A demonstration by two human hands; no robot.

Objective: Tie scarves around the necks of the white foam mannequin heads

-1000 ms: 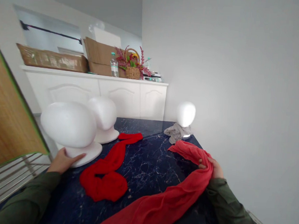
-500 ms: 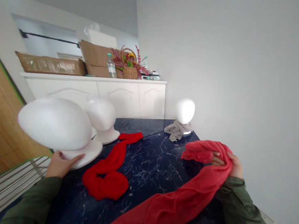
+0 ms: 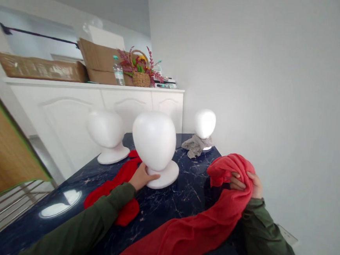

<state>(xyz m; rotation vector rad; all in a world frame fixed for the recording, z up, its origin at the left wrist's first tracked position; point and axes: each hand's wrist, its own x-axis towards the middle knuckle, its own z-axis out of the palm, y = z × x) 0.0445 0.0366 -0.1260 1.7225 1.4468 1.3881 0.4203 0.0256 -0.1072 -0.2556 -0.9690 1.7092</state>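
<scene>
My left hand [image 3: 142, 177] grips the round base of a white mannequin head [image 3: 154, 141] near the middle of the dark blue marbled table [image 3: 178, 201]. A coral-red scarf [image 3: 191, 233] is bunched in my right hand [image 3: 246, 184], its long end trailing toward the lower middle. Partly behind my left sleeve lies a bright red scarf [image 3: 125, 175]. A second white head [image 3: 106, 132] stands farther left. At the back right a third white head [image 3: 205, 123] has a grey scarf [image 3: 195, 145] around its base.
Beyond the table is a white cabinet [image 3: 71, 108] bearing cardboard boxes [image 3: 41, 68], a bottle [image 3: 118, 71] and a flower basket [image 3: 141, 79]. A metal rack [image 3: 10, 209] stands at the lower left. A grey wall [image 3: 259, 79] borders the right side.
My left hand has moved the held head from the left side to the middle, past the bright red scarf. My right hand still holds the coral-red scarf. The view has shifted slightly.
</scene>
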